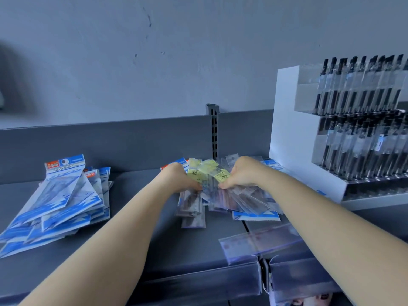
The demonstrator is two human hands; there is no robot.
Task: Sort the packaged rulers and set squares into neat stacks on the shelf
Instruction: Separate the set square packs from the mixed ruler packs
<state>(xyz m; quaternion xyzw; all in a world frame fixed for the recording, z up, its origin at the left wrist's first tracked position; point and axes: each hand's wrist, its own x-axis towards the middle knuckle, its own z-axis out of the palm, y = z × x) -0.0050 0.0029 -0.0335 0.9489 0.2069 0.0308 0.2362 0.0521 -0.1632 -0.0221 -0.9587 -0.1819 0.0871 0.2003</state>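
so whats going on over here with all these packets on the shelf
A person is sorting packaged stationery on a grey shelf. Both hands are in a loose heap of clear ruler packets with yellow labels at the middle: the left hand and right hand each grip some of them. A rough stack of blue set square packs lies to the left, apart from the heap. One clear packet lies alone near the front edge, and a white pen display stands at the right.

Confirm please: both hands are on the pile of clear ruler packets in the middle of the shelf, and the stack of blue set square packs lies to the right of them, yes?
Not quite. The head view shows the stack of blue set square packs to the left of the hands, not the right. The rest holds: left hand and right hand are on the clear ruler packets, mid-shelf.
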